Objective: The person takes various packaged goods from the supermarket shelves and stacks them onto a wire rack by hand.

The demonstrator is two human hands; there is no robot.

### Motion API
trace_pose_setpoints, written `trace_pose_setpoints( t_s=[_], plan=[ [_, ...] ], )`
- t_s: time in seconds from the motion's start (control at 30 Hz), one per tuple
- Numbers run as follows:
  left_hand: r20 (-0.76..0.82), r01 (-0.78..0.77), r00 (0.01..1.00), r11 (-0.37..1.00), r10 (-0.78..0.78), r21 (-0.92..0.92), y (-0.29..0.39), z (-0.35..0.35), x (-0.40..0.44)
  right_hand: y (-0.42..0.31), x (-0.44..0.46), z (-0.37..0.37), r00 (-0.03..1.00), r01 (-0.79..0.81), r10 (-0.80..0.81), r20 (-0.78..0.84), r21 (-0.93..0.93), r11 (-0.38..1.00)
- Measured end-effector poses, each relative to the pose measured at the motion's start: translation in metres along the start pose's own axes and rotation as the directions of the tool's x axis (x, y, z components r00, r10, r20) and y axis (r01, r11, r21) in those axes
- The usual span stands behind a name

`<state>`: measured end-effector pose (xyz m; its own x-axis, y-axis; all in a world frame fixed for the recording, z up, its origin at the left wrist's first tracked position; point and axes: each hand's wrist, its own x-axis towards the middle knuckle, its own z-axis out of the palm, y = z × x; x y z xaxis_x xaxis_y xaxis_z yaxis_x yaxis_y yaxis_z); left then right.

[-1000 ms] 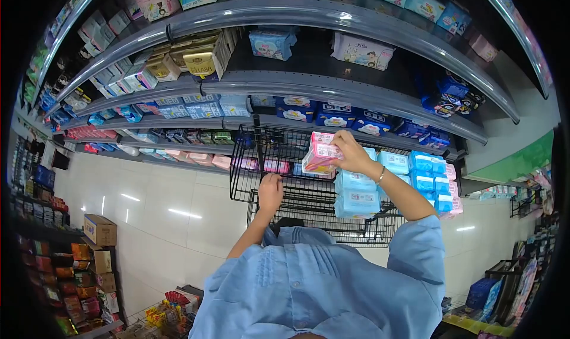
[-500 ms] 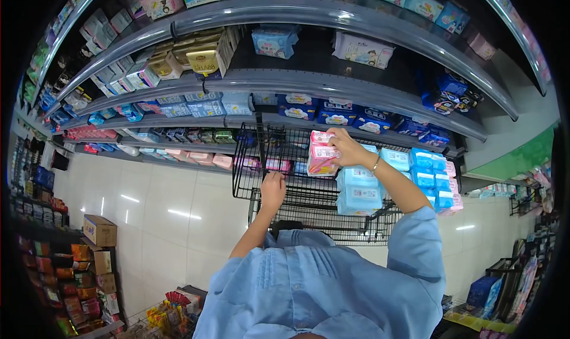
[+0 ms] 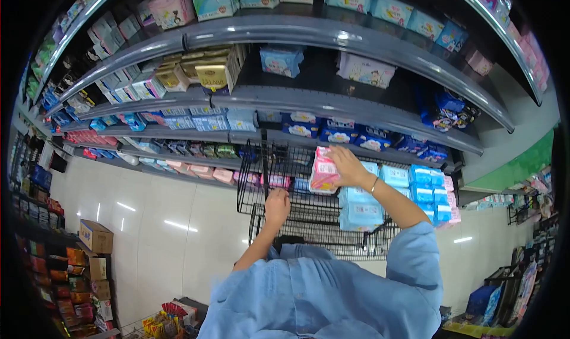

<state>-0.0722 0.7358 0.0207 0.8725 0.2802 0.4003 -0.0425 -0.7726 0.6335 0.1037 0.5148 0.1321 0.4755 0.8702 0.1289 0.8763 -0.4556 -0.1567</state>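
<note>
My right hand is closed on pink packs, which stand upright at the black wire basket. Directly right of them, light blue packs are stacked, followed by brighter blue packs and pink ones at the far right. My left hand is at the near left part of the wire basket, its fingers curled; whether they grip the wire is too small to tell.
Grey shelves cross the view ahead, with gold boxes, a light blue pack and dark blue packs. Cardboard boxes are stacked at the lower left, beside a rack of colourful packets.
The view has tilted upward, so shelves and basket appear lower. The pink packs in my right hand have turned more upright since a second ago. My left hand stays beside the basket.
</note>
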Motion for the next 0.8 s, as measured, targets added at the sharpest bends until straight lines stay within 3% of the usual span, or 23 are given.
trace_pose_setpoints(
  t_s=[0.07, 0.13, 0.17, 0.2, 0.27, 0.3, 0.37, 0.5, 0.57, 0.67, 0.73, 0.77, 0.8],
  plan=[
    [0.003, -0.019, 1.000, 1.000, 0.019, -0.004, -0.001, 0.000, -0.001, -0.009, 0.001, -0.009, 1.000, -0.026, 0.027, 0.009, -0.089, 0.996],
    [-0.015, -0.030, 0.999, 0.999, 0.030, -0.016, -0.002, 0.001, -0.002, -0.021, 0.011, -0.039, 0.999, 0.038, -0.037, 0.034, -0.014, 0.999],
    [-0.024, -0.035, 0.999, 0.999, 0.034, -0.023, -0.003, 0.002, -0.001, -0.024, 0.022, -0.053, 0.997, 0.078, -0.082, 0.010, 0.198, 0.977],
    [-0.019, -0.037, 0.999, 0.999, 0.037, -0.029, -0.004, 0.003, 0.000, -0.043, 0.032, -0.088, 1.000, 0.013, -0.018, 0.014, 0.284, 0.959],
    [0.000, -0.043, 0.999, 0.998, 0.043, -0.039, -0.003, 0.001, 0.000, -0.054, 0.058, -0.144, 0.980, 0.196, -0.180, -0.079, 0.317, 0.928],
    [-0.003, -0.047, 0.999, 0.998, 0.047, -0.042, -0.002, 0.000, 0.001, -0.064, 0.075, -0.174, 0.928, 0.310, -0.253, -0.275, 0.191, 0.931],
    [-0.019, -0.059, 0.998, 0.997, 0.058, -0.057, 0.001, -0.003, 0.002, -0.062, 0.112, -0.223, 0.777, 0.376, -0.360, -0.516, -0.079, 0.923],
    [-0.041, -0.073, 0.997, 0.994, 0.070, -0.077, 0.001, -0.004, 0.000, -0.023, 0.202, -0.295, 0.627, 0.199, -0.328, -0.706, -0.262, 0.944],
    [-0.033, -0.041, 0.999, 0.997, 0.039, -0.066, 0.002, -0.006, -0.001, 0.013, 0.257, -0.315, 0.659, -0.003, -0.251, -0.709, -0.337, 0.942],
    [-0.098, -0.045, 0.994, 0.998, 0.040, -0.053, -0.006, 0.003, -0.004, 0.054, 0.323, -0.337, 0.743, -0.122, -0.073, -0.665, -0.243, 0.962],
    [-0.121, -0.048, 0.992, 0.998, 0.042, -0.048, -0.007, 0.004, -0.004, 0.111, 0.375, -0.331, 0.741, -0.187, -0.114, -0.661, -0.367, 0.911],
    [-0.149, -0.050, 0.988, 0.997, 0.041, -0.054, -0.007, 0.007, -0.003, 0.125, 0.390, -0.329, 0.804, -0.273, -0.042, -0.593, -0.430, 0.861],
    [-0.175, -0.052, 0.984, 0.997, 0.041, -0.059, -0.008, 0.008, -0.003, 0.099, 0.383, -0.338, 0.812, -0.346, 0.078, -0.579, -0.370, 0.862]
  ],
)
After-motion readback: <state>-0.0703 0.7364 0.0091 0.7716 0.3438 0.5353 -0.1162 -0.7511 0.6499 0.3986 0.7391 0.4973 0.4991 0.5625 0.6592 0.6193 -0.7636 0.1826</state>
